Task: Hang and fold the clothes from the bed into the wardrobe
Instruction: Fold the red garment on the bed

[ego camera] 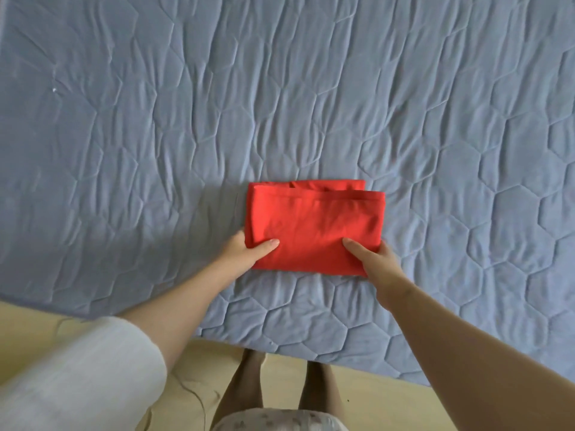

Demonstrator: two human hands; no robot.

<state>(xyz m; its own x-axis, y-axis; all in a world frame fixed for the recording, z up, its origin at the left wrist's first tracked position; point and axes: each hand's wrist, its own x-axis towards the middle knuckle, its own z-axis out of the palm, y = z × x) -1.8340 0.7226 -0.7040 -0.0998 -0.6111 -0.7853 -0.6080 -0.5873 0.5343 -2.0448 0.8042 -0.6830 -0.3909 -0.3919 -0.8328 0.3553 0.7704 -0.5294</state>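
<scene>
On the bed, folded red garment in both hands

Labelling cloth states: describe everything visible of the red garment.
The red garment is plain bright red soft cloth, folded into a flat rectangular stack, layered edges showing along its far side. It lies on the blue quilted bed cover near the bed's front edge. The left hand pinches its near left corner, the right hand its near right corner, thumbs on top, fingers tucked under its edges.
</scene>
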